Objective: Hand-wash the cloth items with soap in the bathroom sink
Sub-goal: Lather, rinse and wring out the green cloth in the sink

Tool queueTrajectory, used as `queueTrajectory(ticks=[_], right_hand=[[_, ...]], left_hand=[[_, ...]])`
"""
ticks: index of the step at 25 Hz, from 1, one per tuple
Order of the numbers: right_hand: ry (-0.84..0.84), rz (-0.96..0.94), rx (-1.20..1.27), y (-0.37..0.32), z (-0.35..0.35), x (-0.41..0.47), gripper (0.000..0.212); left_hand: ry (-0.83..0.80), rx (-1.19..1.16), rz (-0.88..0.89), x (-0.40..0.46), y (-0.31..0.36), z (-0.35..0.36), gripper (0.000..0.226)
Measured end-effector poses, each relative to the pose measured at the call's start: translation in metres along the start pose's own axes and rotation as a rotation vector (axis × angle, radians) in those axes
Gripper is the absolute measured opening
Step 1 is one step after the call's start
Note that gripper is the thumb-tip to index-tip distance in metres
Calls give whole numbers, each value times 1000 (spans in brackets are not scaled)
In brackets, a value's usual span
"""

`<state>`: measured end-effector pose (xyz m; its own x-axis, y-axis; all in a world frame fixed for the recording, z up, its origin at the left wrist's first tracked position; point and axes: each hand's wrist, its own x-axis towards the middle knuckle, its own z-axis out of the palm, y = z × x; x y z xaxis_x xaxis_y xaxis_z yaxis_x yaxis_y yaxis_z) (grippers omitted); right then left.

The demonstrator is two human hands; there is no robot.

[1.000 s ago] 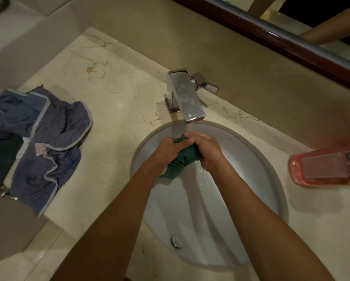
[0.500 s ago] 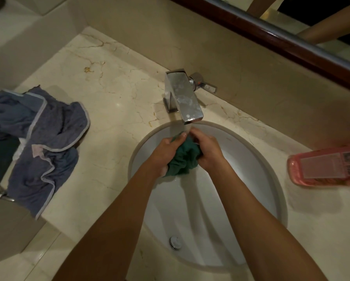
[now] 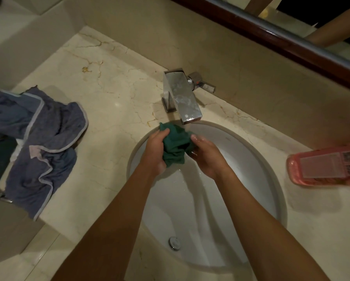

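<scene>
A small dark green cloth [image 3: 175,144] is bunched between my hands over the back of the white oval sink [image 3: 251,159], just below the chrome faucet [image 3: 181,98]. My left hand [image 3: 155,151] grips its left side, thumb on top. My right hand [image 3: 206,155] presses against its right side, wet fingers curled around it. Drops of water show on the basin below the cloth. A pink bottle of liquid soap [image 3: 326,165] lies on its side on the counter at the right.
A blue-grey garment with pale trim [image 3: 42,142] lies heaped on the marble counter [image 3: 113,110] at the left, hanging over the front edge. The drain [image 3: 174,242] sits at the basin's near end. A dark-framed mirror [image 3: 271,37] runs along the back wall.
The green cloth has come up and spread out, now sticking out above my left hand. My hands have moved slightly apart while working it under the faucet.
</scene>
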<state>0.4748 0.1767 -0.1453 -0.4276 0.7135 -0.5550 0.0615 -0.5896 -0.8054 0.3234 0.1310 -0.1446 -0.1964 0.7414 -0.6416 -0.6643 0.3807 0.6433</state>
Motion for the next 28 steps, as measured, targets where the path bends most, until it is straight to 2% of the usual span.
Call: queueTrajectory(ticks=[4,8,11,13,17,20,25,28], right_hand=[[54,-30,276,-6,9,2,32],[103,23,315,-12,23,4,20],[273,54,281,-11,32,5,21],[372,92,272,-9,37,9,22],[446,184,334,-8,41,15,33],[326,197,294,-8,32,10,47],[121,108,115,1,20,-5,41],[151,95,47,-1,25,-12,34]], left_hand=[[41,79,-60,-5,-8,3,41],[-40,309,4,-6,-15,8,47],[20,441,33,-6,-15,15,36],[39,429,27,-5,-16,16,33],[50,302,23,-9,-18,14,33],[10,101,-1,-10,-13,12,38],[-53,-44,-37,-9,-5,12,48],[-28,-28,-36,-8,-7,13,51]])
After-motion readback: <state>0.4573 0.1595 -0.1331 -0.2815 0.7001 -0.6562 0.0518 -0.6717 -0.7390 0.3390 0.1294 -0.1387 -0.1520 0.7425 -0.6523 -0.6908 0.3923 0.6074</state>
